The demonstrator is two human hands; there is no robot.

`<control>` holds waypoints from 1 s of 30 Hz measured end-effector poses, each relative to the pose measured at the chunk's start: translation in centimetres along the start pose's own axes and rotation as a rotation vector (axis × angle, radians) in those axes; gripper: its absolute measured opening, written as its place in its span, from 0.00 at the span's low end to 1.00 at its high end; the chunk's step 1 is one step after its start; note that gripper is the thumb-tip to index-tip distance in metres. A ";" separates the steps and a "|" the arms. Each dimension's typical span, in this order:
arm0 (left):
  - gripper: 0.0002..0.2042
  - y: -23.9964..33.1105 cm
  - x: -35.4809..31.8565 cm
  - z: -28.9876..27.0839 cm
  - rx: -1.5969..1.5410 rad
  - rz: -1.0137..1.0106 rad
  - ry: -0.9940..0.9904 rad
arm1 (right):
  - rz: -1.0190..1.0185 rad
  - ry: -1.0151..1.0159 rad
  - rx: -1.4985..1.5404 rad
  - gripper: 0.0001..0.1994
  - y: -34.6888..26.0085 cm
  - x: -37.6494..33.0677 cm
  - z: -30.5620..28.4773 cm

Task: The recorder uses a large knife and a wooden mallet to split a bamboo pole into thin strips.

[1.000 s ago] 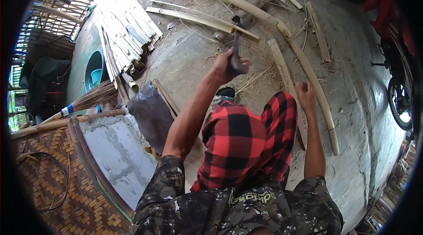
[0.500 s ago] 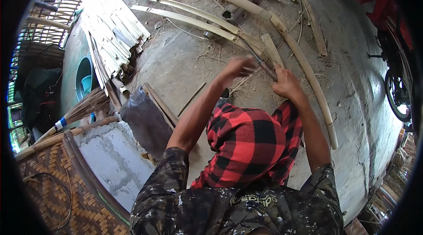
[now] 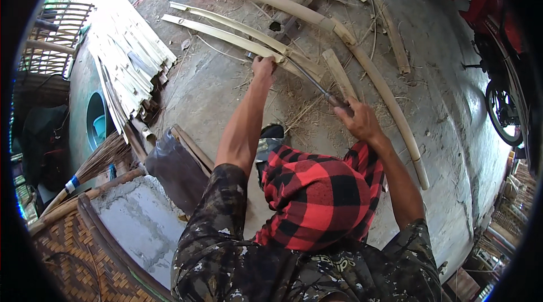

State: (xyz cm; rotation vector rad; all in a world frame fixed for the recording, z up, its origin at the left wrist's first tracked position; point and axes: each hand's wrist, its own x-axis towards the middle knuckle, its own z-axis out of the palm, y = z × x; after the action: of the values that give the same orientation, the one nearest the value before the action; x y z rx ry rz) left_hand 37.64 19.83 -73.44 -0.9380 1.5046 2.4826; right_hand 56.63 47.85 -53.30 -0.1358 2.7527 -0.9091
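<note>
My left hand point(image 3: 263, 68) is closed around the near part of a pale split bamboo strip point(image 3: 212, 31), which runs off to the far left. Beside it lies a second pale strip point(image 3: 237, 27), nearly parallel. My right hand point(image 3: 360, 122) grips the dark handle of a long, narrow-bladed knife point(image 3: 317, 85). Its blade slants far-left to the near ends of the strips; whether it touches them I cannot tell. A short split bamboo piece point(image 3: 339, 73) lies just beyond my right hand. Red and black plaid cloth point(image 3: 319, 194) covers my lap.
A long bamboo pole point(image 3: 384, 90) curves past on the right. Many split strips point(image 3: 133, 53) are piled at the left, near a teal basin point(image 3: 97, 118) and a stick broom point(image 3: 99, 160). A red motorbike point(image 3: 500, 75) stands far right. Shavings litter the concrete floor point(image 3: 209, 92).
My left hand, earlier spread and blurred near the knife, has moved left and closed on the bamboo strip. My right hand still holds the knife. The whole view has shifted slightly.
</note>
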 end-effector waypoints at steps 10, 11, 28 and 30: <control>0.13 6.5 -5.4 0.8 0.374 0.638 0.014 | 0.077 0.088 0.158 0.23 -1.2 -1.5 1.8; 0.12 7.9 -6.9 1.9 0.527 0.749 0.072 | 0.087 0.092 0.160 0.23 -1.5 -1.3 1.9; 0.10 15.4 -12.0 2.0 0.753 1.033 0.142 | 0.069 0.155 0.375 0.22 -6.2 -3.4 2.6; 0.10 15.8 -11.6 0.5 0.796 1.120 0.209 | 0.009 0.186 0.369 0.22 -7.7 -3.7 2.6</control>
State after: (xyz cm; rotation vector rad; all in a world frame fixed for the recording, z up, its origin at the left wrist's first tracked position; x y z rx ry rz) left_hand 40.82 14.83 -54.81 -0.1743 3.3590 1.7507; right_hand 61.00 40.75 -50.03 0.0290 2.6845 -1.4729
